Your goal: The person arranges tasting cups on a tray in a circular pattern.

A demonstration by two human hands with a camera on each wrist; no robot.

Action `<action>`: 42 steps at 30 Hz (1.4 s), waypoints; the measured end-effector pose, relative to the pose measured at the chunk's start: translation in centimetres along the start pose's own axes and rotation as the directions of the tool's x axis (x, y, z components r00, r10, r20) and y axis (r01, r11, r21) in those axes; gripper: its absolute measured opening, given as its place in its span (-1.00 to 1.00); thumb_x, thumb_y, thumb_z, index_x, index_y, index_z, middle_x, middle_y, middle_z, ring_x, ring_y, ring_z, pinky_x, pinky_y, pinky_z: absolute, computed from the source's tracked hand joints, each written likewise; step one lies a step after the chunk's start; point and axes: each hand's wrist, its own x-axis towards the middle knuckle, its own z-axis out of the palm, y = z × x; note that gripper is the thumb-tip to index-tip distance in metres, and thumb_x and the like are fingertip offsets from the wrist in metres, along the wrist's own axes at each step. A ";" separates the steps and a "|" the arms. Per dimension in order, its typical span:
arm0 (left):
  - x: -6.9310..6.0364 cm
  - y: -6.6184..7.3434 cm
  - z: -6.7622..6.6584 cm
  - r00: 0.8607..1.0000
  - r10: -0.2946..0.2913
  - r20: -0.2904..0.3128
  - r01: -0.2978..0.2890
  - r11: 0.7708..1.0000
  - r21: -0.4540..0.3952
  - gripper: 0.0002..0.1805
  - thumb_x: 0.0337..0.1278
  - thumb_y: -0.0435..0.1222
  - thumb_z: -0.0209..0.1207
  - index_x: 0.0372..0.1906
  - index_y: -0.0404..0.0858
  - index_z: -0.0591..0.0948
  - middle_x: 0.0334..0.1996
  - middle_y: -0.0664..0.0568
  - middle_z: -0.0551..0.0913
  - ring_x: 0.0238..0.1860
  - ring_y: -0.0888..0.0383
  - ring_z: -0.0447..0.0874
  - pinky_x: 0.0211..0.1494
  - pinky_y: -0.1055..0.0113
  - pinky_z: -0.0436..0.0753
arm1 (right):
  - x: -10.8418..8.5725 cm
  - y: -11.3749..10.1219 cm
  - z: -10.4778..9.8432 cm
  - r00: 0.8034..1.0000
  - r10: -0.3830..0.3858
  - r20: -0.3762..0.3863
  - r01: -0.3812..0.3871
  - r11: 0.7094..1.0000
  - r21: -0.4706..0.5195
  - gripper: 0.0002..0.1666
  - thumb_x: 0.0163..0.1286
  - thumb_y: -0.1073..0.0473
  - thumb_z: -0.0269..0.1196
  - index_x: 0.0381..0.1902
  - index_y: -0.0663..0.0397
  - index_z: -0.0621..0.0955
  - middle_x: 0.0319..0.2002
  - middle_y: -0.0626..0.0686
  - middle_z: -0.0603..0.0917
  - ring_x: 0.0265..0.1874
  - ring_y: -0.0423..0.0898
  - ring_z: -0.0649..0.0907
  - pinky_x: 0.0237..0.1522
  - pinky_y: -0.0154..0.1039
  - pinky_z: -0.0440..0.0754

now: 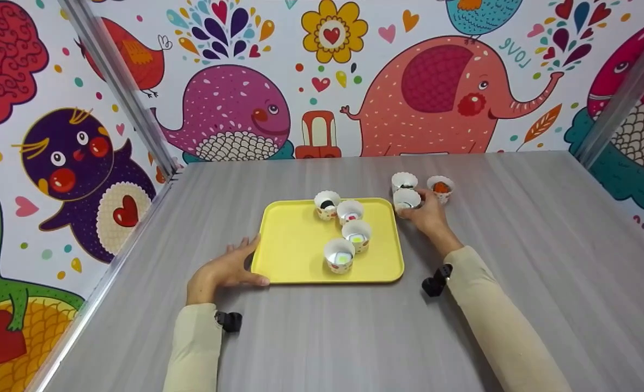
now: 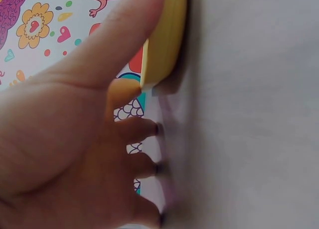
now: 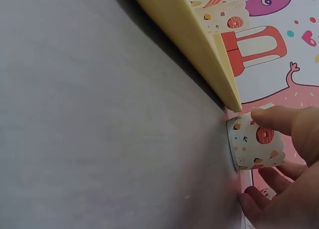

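Sleeves: pale left sleeve (image 1: 194, 348) and right sleeve (image 1: 510, 326) reach in over the grey table (image 1: 322, 343); black wrist unit at each cuff, left unit (image 1: 229, 321) and right unit (image 1: 435, 281).
Left hand (image 1: 226, 270): fingers spread, not clenched; thumb and forefinger touch the near-left corner of the tray, other fingertips down by the table in the left wrist view.
Yellow tray (image 1: 289, 239): flat on the table, between the hands.
Nearest tray cup (image 1: 338, 263): white patterned paper, upright, yellow-green bit inside.
Second tray cup (image 1: 357, 238): just behind and right of it, also yellow-green inside.
Third tray cup (image 1: 350, 211): farther back, red bit inside.
Fourth tray cup (image 1: 327, 206): at the far rim, left of the third, dark content.
Right hand (image 1: 428, 215): grasping one cup, thumb on one side, fingers on the other.
Held cup (image 1: 407, 199): upright, just off the tray's far-right corner; can't tell if its base touches the table.
Back cup (image 1: 404, 180): right behind the held one, partly hidden; contact unclear.
Orange-filled cup (image 1: 440, 189): on the table, beyond the right hand's fingers.
Back wall (image 1: 333, 98): cartoon print, elephant (image 1: 431, 120) and whale (image 1: 235, 106).
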 end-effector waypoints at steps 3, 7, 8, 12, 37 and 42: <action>0.0 0.0 0.1 1.000 0.003 -0.004 -0.003 1.000 -0.005 0.33 -0.09 0.11 0.48 0.64 -0.10 -0.14 0.60 -0.35 -0.23 0.56 -0.47 -0.38 0.55 -0.38 -0.14 | -0.1 -0.1 0.1 1.000 0.017 0.005 -0.017 1.000 -0.007 -0.15 0.26 0.31 0.36 0.44 0.34 0.27 0.35 0.35 0.43 0.33 0.23 0.44 0.44 0.13 0.37; -0.1 -0.1 0.1 1.000 0.001 -0.004 -0.002 1.000 -0.010 0.34 -0.11 0.12 0.48 0.63 -0.10 -0.15 0.60 -0.34 -0.23 0.56 -0.46 -0.39 0.55 -0.38 -0.15 | -0.3 0.1 0.1 1.000 0.027 0.004 -0.027 0.999 -0.020 -0.15 0.29 0.30 0.36 0.45 0.32 0.25 0.37 0.34 0.40 0.35 0.23 0.42 0.47 0.14 0.34; -0.1 0.0 0.1 1.000 0.002 -0.003 -0.002 1.000 -0.011 0.34 -0.11 0.12 0.48 0.63 -0.10 -0.15 0.60 -0.34 -0.24 0.56 -0.46 -0.40 0.55 -0.38 -0.16 | -0.4 0.2 0.1 1.000 0.029 0.004 -0.029 0.999 -0.024 -0.15 0.29 0.30 0.36 0.45 0.31 0.25 0.37 0.33 0.40 0.36 0.23 0.42 0.47 0.13 0.33; 0.0 0.0 0.1 1.000 0.008 0.002 -0.008 1.000 -0.009 0.34 -0.10 0.12 0.47 0.64 -0.10 -0.15 0.60 -0.34 -0.25 0.56 -0.46 -0.41 0.55 -0.38 -0.17 | -0.6 0.2 0.0 1.000 0.018 0.000 -0.018 0.999 -0.027 -0.17 0.29 0.30 0.36 0.44 0.32 0.26 0.37 0.34 0.40 0.36 0.24 0.41 0.49 0.14 0.31; -0.1 -0.1 -0.1 1.000 0.020 0.010 -0.020 1.000 0.013 0.31 -0.05 0.13 0.45 0.63 -0.13 -0.15 0.60 -0.36 -0.22 0.56 -0.46 -0.38 0.54 -0.38 -0.13 | -3.0 -3.1 0.7 0.995 -0.079 -0.065 0.086 0.990 0.108 -0.22 0.21 0.25 0.39 0.36 0.26 0.38 0.20 0.26 0.45 0.06 0.05 0.50 0.18 -0.11 0.55; -0.1 0.0 0.0 1.000 0.016 0.006 -0.016 1.000 0.015 0.31 -0.05 0.13 0.45 0.63 -0.13 -0.15 0.60 -0.36 -0.22 0.56 -0.46 -0.38 0.52 -0.42 -0.16 | -3.8 -3.8 1.2 0.994 -0.088 -0.059 0.094 0.990 0.102 -0.22 0.20 0.24 0.42 0.36 0.20 0.40 0.22 0.25 0.40 0.11 0.07 0.48 0.22 -0.07 0.54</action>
